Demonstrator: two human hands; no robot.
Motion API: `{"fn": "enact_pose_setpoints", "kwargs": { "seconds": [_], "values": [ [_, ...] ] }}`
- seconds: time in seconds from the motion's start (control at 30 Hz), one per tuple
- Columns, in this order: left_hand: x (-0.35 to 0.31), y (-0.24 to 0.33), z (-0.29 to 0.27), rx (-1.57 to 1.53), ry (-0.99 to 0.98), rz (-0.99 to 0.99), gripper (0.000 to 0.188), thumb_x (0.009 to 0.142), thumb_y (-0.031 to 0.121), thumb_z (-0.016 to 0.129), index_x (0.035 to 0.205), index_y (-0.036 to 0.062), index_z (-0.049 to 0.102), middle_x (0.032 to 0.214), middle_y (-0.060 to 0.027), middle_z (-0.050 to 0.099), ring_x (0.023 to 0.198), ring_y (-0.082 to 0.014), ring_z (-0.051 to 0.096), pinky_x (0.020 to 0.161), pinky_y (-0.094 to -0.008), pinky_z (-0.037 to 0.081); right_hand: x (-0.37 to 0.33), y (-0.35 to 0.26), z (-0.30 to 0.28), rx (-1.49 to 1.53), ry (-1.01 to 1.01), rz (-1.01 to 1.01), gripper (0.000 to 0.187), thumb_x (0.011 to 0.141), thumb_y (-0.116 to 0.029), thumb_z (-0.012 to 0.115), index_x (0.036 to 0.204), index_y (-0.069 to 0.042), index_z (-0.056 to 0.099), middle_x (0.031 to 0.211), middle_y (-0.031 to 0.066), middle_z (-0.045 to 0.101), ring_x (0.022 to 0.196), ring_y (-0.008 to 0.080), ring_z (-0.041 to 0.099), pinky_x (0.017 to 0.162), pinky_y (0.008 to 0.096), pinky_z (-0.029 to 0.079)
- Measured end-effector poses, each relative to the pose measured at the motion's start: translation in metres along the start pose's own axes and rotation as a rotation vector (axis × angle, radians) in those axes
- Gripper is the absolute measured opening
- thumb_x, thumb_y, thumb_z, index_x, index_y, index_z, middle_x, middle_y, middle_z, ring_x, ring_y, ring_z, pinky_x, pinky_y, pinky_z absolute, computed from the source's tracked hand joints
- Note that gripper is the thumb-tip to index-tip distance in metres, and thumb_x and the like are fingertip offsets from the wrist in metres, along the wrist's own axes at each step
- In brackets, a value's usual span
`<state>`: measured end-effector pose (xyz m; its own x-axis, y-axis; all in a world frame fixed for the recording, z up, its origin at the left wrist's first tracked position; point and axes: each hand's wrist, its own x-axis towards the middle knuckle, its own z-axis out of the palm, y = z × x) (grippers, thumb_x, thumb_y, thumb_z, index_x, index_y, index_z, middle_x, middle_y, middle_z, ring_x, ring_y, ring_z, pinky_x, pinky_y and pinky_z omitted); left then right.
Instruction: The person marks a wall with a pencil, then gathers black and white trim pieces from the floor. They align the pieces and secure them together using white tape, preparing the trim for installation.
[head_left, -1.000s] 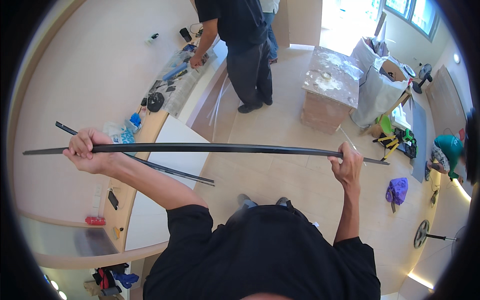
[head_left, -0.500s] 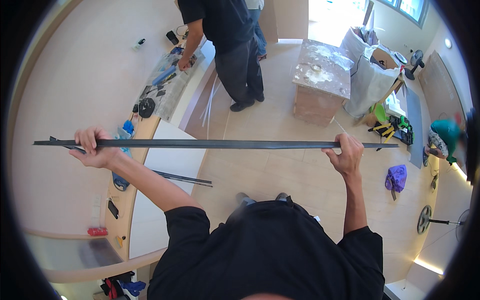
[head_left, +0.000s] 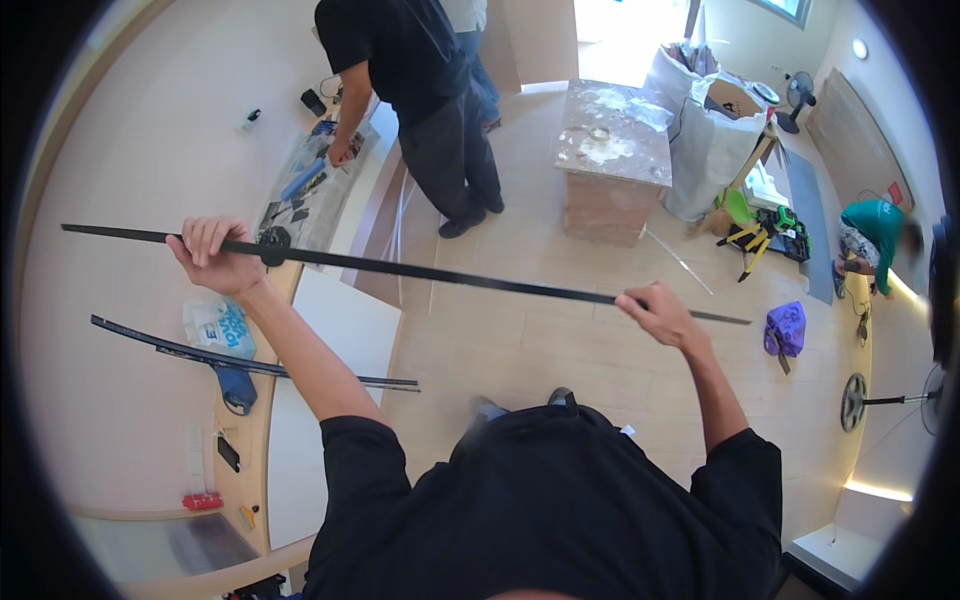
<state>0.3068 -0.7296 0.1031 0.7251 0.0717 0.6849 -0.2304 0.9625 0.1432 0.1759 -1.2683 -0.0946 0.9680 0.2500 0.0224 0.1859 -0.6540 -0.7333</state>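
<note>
A long, thin black strip (head_left: 430, 274) stretches across in front of me, its left end higher than its right. My left hand (head_left: 215, 254) is closed round it some way in from the left end. Near the other end my right hand (head_left: 660, 314) grips it, and a short length sticks out past the fingers. Below the held piece, several more dark strips (head_left: 225, 358) cross over the worktop on the left, partly hidden behind my left forearm.
A wooden worktop with a white panel (head_left: 335, 325) runs along the left wall. Ahead, a co-worker in black (head_left: 425, 110) reaches over tools. A plaster-stained box table (head_left: 612, 150), white sacks (head_left: 712, 150), a yellow tripod (head_left: 757, 245) and a purple bag (head_left: 785, 328) stand further right; another person (head_left: 872, 238) crouches there.
The strip has gone from nearly level to slanted, its right side lower, and turned to show a narrower face. My left hand has risen; my right moved left and down. More of the other strips shows.
</note>
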Motion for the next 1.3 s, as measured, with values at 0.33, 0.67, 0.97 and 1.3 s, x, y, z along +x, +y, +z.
{"fn": "enact_pose_setpoints", "kwargs": {
  "seconds": [0.33,0.67,0.97,1.3],
  "values": [
    [-0.029,0.020,0.136,0.260,-0.174,0.094,0.015,0.102,0.011,0.048,0.090,0.0028,0.051,0.056,0.0046,0.036,0.040,-0.0052,0.031,0.040,-0.0223,0.031,-0.109,-0.003,0.085,0.042,0.372,0.080,0.051,0.101,-0.037,0.048,0.066,-0.001,0.056,0.058,0.0219,0.052,0.058,0.0426,0.054,0.057,0.0482,0.041],
    [-0.035,-0.033,0.166,0.142,-0.249,0.086,0.007,0.105,0.004,0.040,0.109,0.0000,0.044,0.051,0.0039,0.028,0.035,-0.0008,0.021,0.032,-0.0190,0.020,-0.136,0.056,0.111,0.037,0.606,0.337,0.057,0.100,-0.035,0.039,0.057,0.002,0.050,0.058,0.0268,0.049,0.058,0.0468,0.051,0.058,0.0538,0.036],
    [-0.041,-0.071,0.143,0.278,-0.234,0.104,0.045,0.102,-0.002,0.038,0.146,-0.0103,0.032,0.058,0.0023,0.029,0.038,-0.0024,0.020,0.034,-0.0184,0.023,-0.132,0.075,0.146,0.208,0.396,0.492,0.059,0.099,-0.040,0.031,0.062,0.001,0.051,0.061,0.0262,0.049,0.065,0.0473,0.051,0.065,0.0545,0.036],
    [-0.032,-0.034,0.097,0.613,-0.059,0.185,0.050,0.104,0.000,0.041,0.152,-0.0025,0.029,0.065,0.0029,0.026,0.045,-0.0039,0.018,0.040,-0.0186,0.024,-0.119,0.032,0.138,0.279,0.197,0.331,0.062,0.103,-0.041,0.027,0.073,0.002,0.060,0.067,0.0273,0.055,0.072,0.0477,0.054,0.070,0.0534,0.040]
  ]
}}
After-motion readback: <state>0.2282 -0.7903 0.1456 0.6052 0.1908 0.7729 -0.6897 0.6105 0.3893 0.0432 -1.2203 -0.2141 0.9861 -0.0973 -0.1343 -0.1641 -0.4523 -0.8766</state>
